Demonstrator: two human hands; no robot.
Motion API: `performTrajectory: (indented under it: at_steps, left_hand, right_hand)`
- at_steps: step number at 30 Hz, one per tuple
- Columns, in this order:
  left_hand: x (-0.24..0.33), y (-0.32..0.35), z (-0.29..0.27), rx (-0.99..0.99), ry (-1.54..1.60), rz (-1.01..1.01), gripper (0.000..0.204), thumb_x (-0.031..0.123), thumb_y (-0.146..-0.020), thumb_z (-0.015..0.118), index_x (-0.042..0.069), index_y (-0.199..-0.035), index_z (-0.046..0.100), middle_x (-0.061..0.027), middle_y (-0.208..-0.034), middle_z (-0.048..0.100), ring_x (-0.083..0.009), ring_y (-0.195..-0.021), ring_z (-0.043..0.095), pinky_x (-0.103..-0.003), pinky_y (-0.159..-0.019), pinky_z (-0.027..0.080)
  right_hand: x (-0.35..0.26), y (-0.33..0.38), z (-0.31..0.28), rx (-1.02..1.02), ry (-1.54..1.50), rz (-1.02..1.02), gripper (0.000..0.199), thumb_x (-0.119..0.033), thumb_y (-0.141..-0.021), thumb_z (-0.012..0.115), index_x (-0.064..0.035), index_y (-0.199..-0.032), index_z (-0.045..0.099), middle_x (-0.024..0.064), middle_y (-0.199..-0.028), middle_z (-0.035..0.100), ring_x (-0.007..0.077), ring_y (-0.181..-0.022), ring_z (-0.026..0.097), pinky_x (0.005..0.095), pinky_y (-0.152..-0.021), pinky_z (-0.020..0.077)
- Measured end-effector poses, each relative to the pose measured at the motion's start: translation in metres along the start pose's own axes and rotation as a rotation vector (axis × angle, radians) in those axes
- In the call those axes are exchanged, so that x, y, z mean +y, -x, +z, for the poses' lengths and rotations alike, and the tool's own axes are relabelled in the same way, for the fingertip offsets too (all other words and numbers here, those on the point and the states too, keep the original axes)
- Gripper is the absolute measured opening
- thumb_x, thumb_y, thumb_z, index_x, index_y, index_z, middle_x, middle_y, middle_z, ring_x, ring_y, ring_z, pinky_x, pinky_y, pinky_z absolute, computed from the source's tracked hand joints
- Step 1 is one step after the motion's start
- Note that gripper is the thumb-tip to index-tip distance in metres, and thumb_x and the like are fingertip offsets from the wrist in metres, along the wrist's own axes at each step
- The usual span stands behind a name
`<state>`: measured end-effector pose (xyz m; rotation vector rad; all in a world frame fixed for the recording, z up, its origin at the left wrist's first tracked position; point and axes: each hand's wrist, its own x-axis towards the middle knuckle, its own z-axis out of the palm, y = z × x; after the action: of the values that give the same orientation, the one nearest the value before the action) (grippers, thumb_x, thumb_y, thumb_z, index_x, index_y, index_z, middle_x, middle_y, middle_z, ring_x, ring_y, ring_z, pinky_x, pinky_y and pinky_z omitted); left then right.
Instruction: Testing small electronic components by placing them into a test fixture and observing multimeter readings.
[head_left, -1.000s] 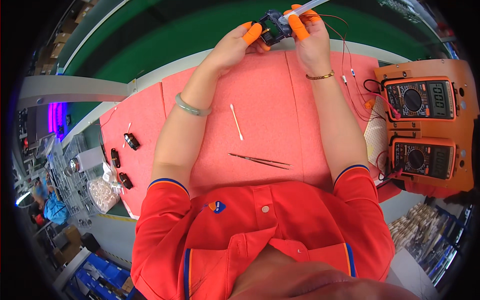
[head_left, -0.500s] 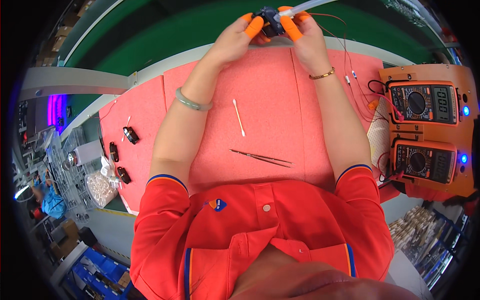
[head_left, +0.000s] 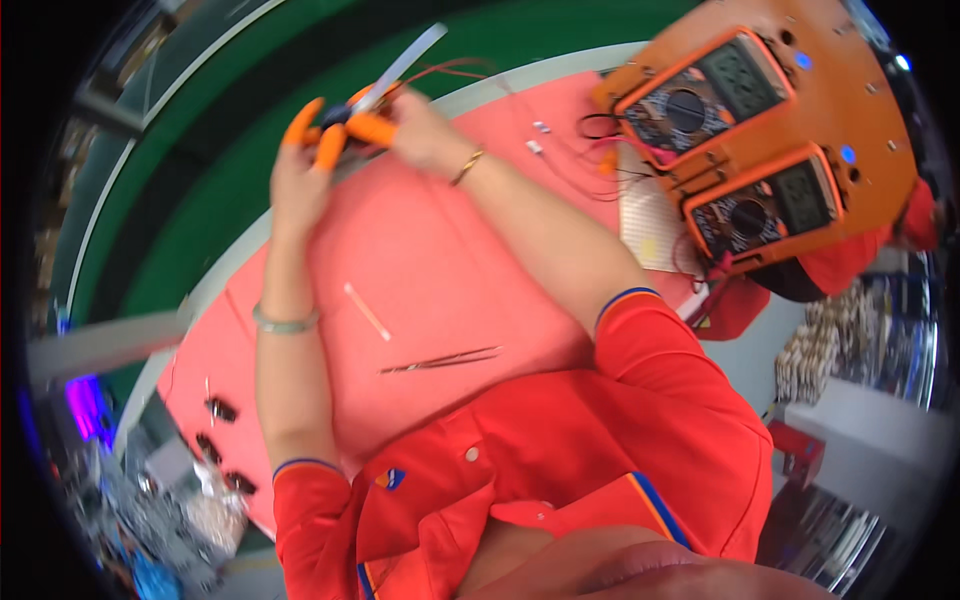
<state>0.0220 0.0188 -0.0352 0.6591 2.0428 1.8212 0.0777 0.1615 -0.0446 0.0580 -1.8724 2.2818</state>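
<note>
Over the green strip beyond the pink mat, a small dark part with thin red wires sits between both hands. My left hand closes on it with orange-covered finger and thumb tips. My right hand, also with orange fingertip covers, grips it from the other side. A pale translucent tube slants up from the right fingers; whether it joins the dark part is hidden. Nearer me lie a cotton swab and metal tweezers, both untouched.
Two orange-rimmed multimeters sit on an orange board at the right, with leads beside them. Several small black parts lie at the mat's left edge, near a bag of pale pieces. Another person's red clothing shows beyond the board.
The whole view has turned and blurred, so hands and mat sit farther left and the multimeters nearer the middle. Both hands still hold the dark part; swab and tweezers remain on the mat.
</note>
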Motion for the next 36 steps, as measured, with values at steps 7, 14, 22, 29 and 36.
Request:
performTrajectory:
  at_steps: [7,14,22,29,36]
  left_hand:
    - [-0.002,-0.002,-0.003,0.083,-0.122,0.048,0.026,0.016,-0.081,0.054,0.002,-0.102,0.055,-0.0046,-0.085,0.059,-0.0096,-0.073,0.054,-0.020,-0.062,0.042]
    - [0.002,0.005,0.005,0.187,-0.032,-0.061,0.027,0.024,-0.077,0.058,0.001,-0.091,0.061,-0.0029,-0.072,0.059,-0.0090,-0.063,0.052,-0.020,-0.057,0.041]
    - [-0.003,0.003,0.009,0.195,0.084,0.037,0.030,0.018,-0.075,0.061,0.001,-0.099,0.056,-0.0033,-0.078,0.058,-0.0082,-0.064,0.053,-0.020,-0.056,0.040]
    - [-0.005,-0.002,0.001,0.035,0.018,0.056,0.029,0.011,-0.078,0.058,-0.001,-0.104,0.051,-0.0060,-0.086,0.058,-0.0102,-0.077,0.054,-0.021,-0.067,0.043]
    - [-0.007,-0.007,0.007,0.030,0.138,0.075,0.030,0.009,-0.079,0.056,-0.003,-0.106,0.048,-0.0083,-0.093,0.056,-0.0125,-0.080,0.055,-0.022,-0.074,0.043]
  right_hand:
    - [-0.004,0.003,0.000,-0.012,-0.017,0.039,0.027,-0.013,-0.080,0.055,-0.0015,-0.102,0.045,0.0084,-0.088,0.055,0.0149,-0.079,0.057,0.0254,-0.065,0.0481]
    - [-0.006,0.005,-0.002,0.043,-0.043,0.190,0.031,-0.012,-0.080,0.055,0.0016,-0.104,0.043,0.0115,-0.087,0.057,0.0147,-0.075,0.057,0.0244,-0.061,0.0483]
    - [-0.005,0.005,-0.003,0.002,-0.053,0.174,0.033,-0.015,-0.082,0.052,-0.0002,-0.108,0.039,0.0118,-0.095,0.054,0.0188,-0.080,0.057,0.0288,-0.068,0.0489]
    - [-0.005,0.002,0.001,0.031,-0.110,0.096,0.028,-0.015,-0.082,0.051,-0.0018,-0.106,0.044,0.0095,-0.095,0.054,0.0167,-0.080,0.056,0.0284,-0.069,0.0480]
    - [-0.005,0.006,0.003,0.281,0.372,-0.168,0.020,-0.017,-0.080,0.054,-0.0012,-0.093,0.053,0.0056,-0.084,0.057,0.0109,-0.074,0.055,0.0233,-0.065,0.0454]
